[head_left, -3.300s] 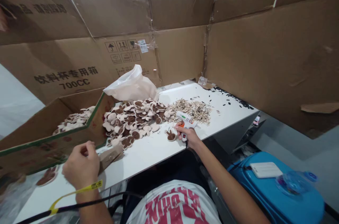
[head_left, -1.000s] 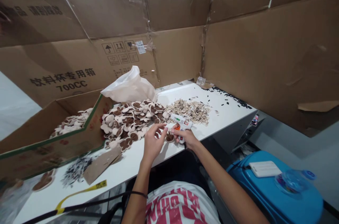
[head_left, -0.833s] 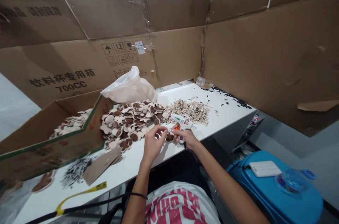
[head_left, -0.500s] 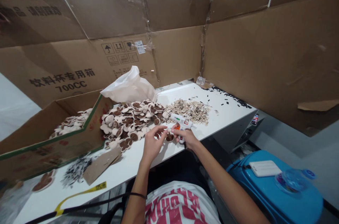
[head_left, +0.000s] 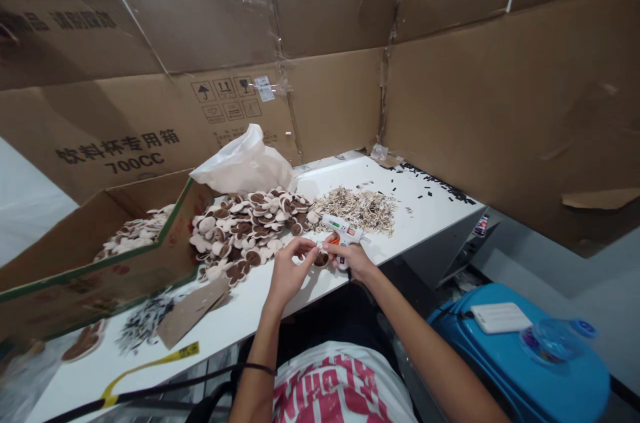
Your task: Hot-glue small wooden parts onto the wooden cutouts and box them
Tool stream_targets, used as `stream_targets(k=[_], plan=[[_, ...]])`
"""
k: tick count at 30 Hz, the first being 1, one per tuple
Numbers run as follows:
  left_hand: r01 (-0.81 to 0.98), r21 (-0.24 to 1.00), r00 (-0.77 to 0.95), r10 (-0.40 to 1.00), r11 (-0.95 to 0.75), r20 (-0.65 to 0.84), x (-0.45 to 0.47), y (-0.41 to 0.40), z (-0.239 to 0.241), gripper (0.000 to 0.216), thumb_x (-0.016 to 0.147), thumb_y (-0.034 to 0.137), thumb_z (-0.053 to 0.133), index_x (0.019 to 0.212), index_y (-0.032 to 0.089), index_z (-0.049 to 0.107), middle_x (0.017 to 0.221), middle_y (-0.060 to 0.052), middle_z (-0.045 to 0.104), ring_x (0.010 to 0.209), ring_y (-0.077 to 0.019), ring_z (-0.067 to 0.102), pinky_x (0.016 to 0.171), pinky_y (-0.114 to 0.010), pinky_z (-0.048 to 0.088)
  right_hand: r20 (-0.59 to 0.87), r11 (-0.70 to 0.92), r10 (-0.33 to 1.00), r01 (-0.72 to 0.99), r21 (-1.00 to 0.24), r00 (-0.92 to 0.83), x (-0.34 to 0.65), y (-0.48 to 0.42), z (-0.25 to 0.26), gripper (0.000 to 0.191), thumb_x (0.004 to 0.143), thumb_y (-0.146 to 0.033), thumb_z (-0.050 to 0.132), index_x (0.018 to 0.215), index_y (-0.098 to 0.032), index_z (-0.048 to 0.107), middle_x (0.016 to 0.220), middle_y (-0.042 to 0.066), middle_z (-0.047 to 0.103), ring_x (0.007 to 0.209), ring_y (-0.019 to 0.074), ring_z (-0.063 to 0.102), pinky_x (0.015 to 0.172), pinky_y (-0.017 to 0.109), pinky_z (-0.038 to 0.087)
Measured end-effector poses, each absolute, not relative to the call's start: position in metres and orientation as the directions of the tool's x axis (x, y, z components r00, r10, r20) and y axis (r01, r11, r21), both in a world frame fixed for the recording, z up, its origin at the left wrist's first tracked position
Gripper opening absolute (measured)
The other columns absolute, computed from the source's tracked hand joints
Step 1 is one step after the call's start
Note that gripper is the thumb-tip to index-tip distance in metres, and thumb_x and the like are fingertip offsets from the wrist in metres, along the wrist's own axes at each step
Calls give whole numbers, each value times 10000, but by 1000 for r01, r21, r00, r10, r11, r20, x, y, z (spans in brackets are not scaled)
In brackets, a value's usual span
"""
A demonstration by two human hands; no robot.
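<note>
On the white table (head_left: 423,217), a brown-and-white patch (head_left: 321,259), long axis hidden, lies just left of the glue gun (head_left: 346,229) clamped in the right hand (head_left: 355,259); left hand (head_left: 293,269) equally close, fingertips together, contents unclear.

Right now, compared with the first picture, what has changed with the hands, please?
The left hand moved rightward, from beside the cardboard piece to beside the right hand, uncovering the dark strips; whether it pinches something is unclear. The right hand still holds the glue gun. The felt heap looks unchanged.
</note>
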State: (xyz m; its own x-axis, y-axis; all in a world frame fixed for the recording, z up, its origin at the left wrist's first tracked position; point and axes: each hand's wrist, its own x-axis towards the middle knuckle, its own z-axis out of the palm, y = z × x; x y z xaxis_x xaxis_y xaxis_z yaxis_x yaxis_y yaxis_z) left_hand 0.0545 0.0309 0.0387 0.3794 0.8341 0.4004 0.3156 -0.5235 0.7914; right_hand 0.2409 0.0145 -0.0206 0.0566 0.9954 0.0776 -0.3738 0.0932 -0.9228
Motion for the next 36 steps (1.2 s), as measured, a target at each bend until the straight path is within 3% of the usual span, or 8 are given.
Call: stream_targets(k=[7, 12, 19, 27, 36], plan=[[316, 796, 392, 835, -517, 387, 53, 32, 36, 193, 933, 397, 711, 966, 222, 786, 929, -40, 786, 820, -185, 691, 787, -311, 543, 103, 114, 993, -373, -921, 48, 241, 13, -19, 320, 747, -442, 892, 823, -191, 709, 584, -17, 637, 434, 112, 542, 449, 223, 369], [317, 822, 288, 874, -473, 392, 49, 40, 30, 229, 924, 441, 711, 925, 222, 777, 916, -39, 777, 806, -183, 669, 759, -305, 526, 71, 114, 990, -409, -905, 118, 240, 15, -20, 343, 728, -461, 894, 816, -189, 705, 592, -12, 642, 430, 122, 540, 431, 237, 371], [171, 943, 288, 930, -286, 230, 47, 47, 16, 305, 849, 473, 780, 965, 192, 745, 907, -57, 766, 794, -188, 691, 712, -287, 529, 77, 127, 988, -427, -895, 132, 241, 17, -22, 334, 744, -448, 894, 836, -183, 713, 602, -9, 653, 441, 128, 559, 443, 242, 402], [215, 948, 302, 939, -233, 163, 53, 53, -1, 279, 814, 432, 774, 926, 176, 780, 932, -81, 792, 837, -211, 703, 781, -308, 527, 95, 145, 986, -443, -885, 134, 240, 17, -23, 315, 758, -433, 883, 828, -181, 708, 600, -9, 654, 432, 118, 557, 445, 230, 419], [274, 932, 298, 942, -236, 151, 53, 53, -8, 278, 818, 425, 750, 925, 172, 788, 890, -72, 788, 757, -196, 665, 717, -301, 492, 96, 145, 986, -429, -891, 136, 239, 15, -17, 318, 755, -439, 874, 809, -176, 704, 594, -4, 648, 429, 118, 552, 429, 230, 395]])
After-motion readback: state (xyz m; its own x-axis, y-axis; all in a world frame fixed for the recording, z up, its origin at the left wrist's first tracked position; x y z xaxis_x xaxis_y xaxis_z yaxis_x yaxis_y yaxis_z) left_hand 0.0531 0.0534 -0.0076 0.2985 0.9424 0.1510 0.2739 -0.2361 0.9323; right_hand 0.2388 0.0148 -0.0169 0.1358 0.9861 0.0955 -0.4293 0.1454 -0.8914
